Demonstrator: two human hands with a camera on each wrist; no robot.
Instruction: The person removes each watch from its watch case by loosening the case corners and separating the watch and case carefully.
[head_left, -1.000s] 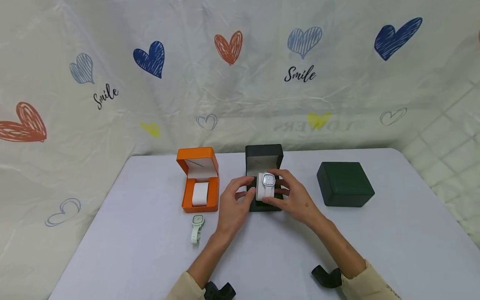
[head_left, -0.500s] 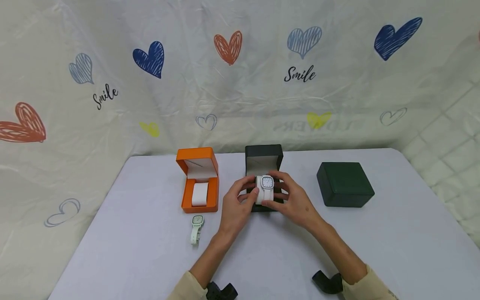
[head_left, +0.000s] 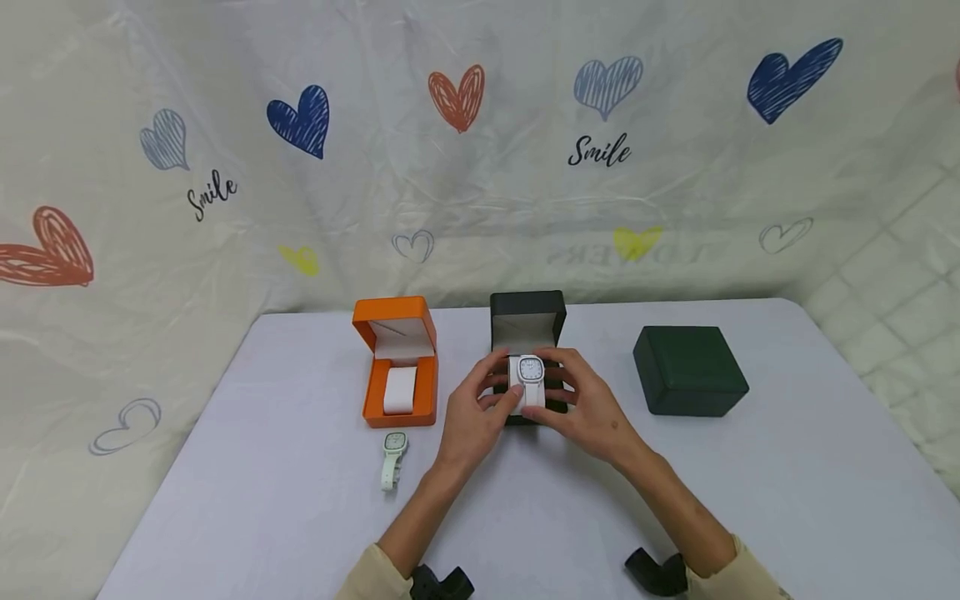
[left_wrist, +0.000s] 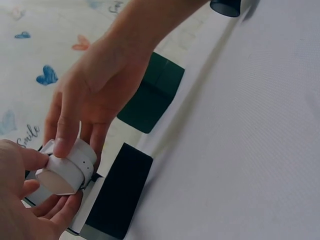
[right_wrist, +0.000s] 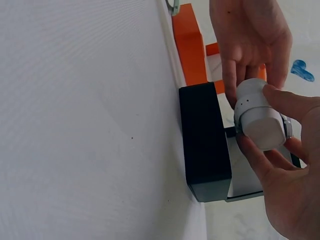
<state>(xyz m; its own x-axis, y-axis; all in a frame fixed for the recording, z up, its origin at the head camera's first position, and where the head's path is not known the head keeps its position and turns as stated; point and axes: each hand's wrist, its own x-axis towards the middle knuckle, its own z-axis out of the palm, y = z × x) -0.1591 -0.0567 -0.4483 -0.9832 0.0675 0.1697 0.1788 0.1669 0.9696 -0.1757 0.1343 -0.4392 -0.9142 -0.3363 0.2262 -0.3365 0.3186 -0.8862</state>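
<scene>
A white wristwatch (head_left: 531,369) with a rounded-square dial is strapped round a white watch cushion (right_wrist: 264,134). My left hand (head_left: 471,421) grips the cushion's left end, its thumb on the near side and fingers beyond. From the other side, my right hand (head_left: 592,412) holds the same cushion and watch between thumb and fingers. Both are over the dark watch box (head_left: 527,304), whose lid stands raised at the back with a pale lining. Hands and cushion hide much of its inside. In the left wrist view, the strap (left_wrist: 85,167) circles the cushion.
An orange watch box (head_left: 370,396) stands with its lid up to the left, a white cushion (head_left: 400,390) inside. Before it lies a pale green wristwatch (head_left: 393,458). A closed dark green box (head_left: 690,367) sits to the right on the white-covered table (head_left: 285,500).
The wristwatch on its cushion has shifted slightly left and nearer to me, its dial now facing up more squarely. My left thumb has moved onto the cushion's near side. The boxes stay put.
</scene>
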